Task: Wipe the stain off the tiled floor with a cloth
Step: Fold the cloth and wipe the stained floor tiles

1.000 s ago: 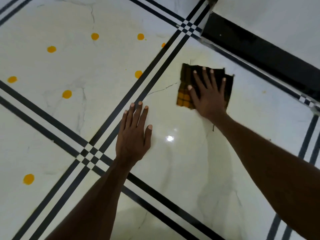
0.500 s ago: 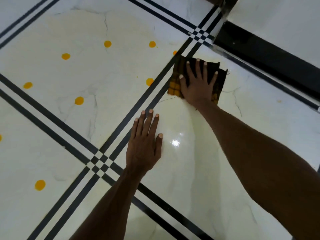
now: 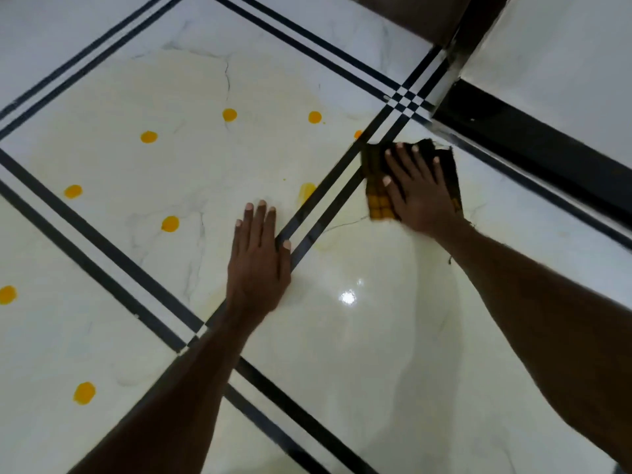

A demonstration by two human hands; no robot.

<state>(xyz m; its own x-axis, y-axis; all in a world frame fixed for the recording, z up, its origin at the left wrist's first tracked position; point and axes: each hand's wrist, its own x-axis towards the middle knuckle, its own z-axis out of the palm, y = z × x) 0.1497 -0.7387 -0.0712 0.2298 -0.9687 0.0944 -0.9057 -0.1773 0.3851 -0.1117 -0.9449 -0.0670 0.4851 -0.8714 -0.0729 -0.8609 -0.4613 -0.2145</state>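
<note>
A folded dark cloth (image 3: 375,186) with yellow checks lies flat on the white tiled floor (image 3: 359,354), beside a double black line. My right hand (image 3: 415,189) presses on it, palm down, fingers spread. My left hand (image 3: 258,265) rests flat on the floor nearer me, fingers together, holding nothing. Several round orange-yellow stains dot the tile to the left, such as one stain (image 3: 170,223) and another stain (image 3: 229,114). A smeared yellow stain (image 3: 305,192) sits just left of the black line, close to the cloth.
Double black lines (image 3: 102,248) cross the floor in a grid. A black skirting band (image 3: 533,148) and a pale wall (image 3: 564,63) run along the upper right. A bright light reflection (image 3: 347,297) shines on the tile between my arms.
My right hand slid the cloth leftward up to the black lines. The stain next to the line, round before, is now smeared. My left hand stayed planted.
</note>
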